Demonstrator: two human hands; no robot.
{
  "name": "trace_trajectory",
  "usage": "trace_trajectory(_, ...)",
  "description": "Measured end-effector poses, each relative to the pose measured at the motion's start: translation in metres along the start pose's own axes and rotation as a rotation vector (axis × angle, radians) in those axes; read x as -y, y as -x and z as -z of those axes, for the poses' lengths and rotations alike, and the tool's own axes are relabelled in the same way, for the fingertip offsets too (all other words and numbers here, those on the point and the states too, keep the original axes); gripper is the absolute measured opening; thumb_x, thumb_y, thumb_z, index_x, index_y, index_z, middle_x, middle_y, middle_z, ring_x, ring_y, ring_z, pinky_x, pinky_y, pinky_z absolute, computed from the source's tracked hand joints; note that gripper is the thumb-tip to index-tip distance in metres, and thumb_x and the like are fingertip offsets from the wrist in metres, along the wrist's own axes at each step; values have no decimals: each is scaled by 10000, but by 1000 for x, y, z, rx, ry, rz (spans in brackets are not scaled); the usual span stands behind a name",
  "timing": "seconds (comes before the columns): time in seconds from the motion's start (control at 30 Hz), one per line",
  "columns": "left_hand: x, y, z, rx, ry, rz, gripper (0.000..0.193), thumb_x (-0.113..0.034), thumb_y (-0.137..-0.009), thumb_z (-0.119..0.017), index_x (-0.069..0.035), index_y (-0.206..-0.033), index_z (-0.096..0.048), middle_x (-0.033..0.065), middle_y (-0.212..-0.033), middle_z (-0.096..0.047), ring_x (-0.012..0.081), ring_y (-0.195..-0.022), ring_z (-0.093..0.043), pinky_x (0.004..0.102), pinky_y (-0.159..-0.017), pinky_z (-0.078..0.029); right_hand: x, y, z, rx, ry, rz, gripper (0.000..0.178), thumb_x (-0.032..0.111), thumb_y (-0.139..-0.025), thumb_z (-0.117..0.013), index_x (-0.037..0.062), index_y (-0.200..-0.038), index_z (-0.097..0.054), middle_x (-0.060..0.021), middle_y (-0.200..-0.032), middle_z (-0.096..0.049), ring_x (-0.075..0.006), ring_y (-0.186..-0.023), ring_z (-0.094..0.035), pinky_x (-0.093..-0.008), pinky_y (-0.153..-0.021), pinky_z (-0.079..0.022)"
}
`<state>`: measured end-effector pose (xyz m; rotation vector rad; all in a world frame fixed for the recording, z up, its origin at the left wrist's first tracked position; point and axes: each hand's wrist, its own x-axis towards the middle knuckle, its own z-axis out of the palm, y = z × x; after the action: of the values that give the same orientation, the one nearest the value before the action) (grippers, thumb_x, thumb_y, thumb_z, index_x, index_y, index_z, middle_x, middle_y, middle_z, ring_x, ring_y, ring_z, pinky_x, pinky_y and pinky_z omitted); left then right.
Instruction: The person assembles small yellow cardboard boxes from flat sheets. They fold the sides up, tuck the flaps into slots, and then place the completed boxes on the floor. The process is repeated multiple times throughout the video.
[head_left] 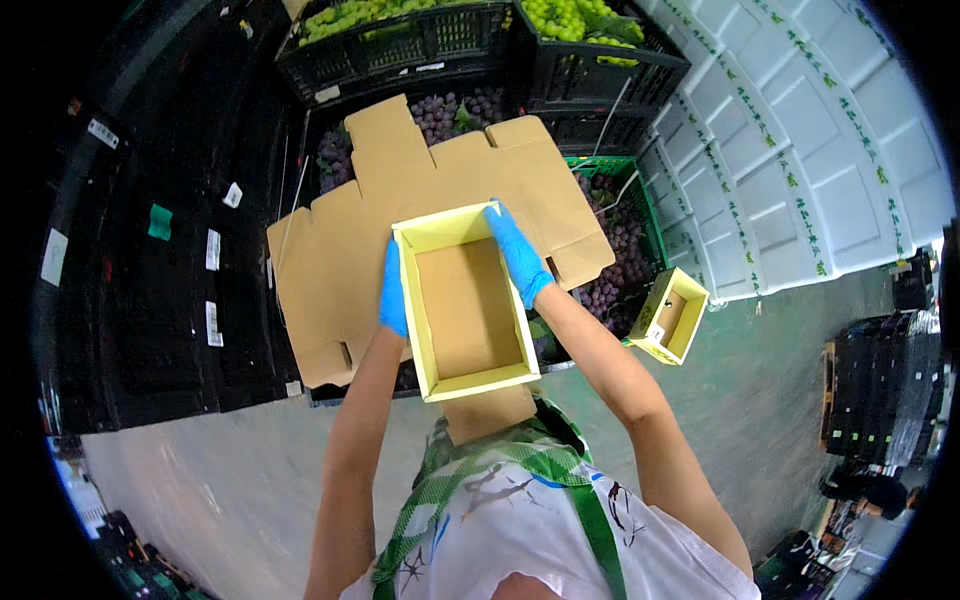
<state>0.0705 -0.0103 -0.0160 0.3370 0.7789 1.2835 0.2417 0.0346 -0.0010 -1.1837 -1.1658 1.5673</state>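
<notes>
Between my two blue-gloved hands is an open yellow cardboard box (pixel 470 305) with a plain brown inner bottom. My left hand (pixel 393 292) is pressed along its left wall. At the upper right corner, my right hand (pixel 518 252) grips the other wall, its thumb near the rim. Beneath the box a flat, unfolded cardboard sheet (pixel 375 230) with cut flaps lies across crates of grapes. Nothing shows inside the box.
Purple grapes (pixel 618 240) fill a green crate at right, with a smaller yellow box (pixel 672 318) at its edge. Black crates (pixel 400 55) of green grapes stand ahead. Stacked black crates (pixel 150 250) wall the left, white foam boxes (pixel 790 150) the right.
</notes>
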Motion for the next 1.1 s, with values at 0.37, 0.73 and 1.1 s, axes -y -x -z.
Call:
trace_trajectory(0.37,-16,-48,22,171,-520,-204,552,-449,-865,-247,-87,-1281,-246,75,-1343,-188,184,-1225,-193,315,-995,-181,-19,-51,13,-110,-168,-37,678,551,-824,-236,38,-1265,-267,-97,-1306,-266,-180,-1196,-260,-319,-980,-208)
trace_trajectory(0.73,-4,-76,62,111,-219,-352,625,-498,-848,-218,-101,-1316,-101,50,-1373,-90,190,-1261,-70,349,-1007,-110,-24,-46,64,-90,-489,173,679,527,-837,-208,12,-1280,-192,-114,-1331,-215,-207,-1230,-200,-307,-1011,-110)
trace_trajectory(1.1,17,-61,17,71,-46,-239,547,-426,-879,-193,-70,-1294,-187,80,-1327,-233,180,-1224,-198,305,-1021,-86,-51,-53,14,210,-518,114,612,464,-861,-237,4,-1263,-233,-133,-1290,-291,-204,-1197,-269,-321,-976,-226)
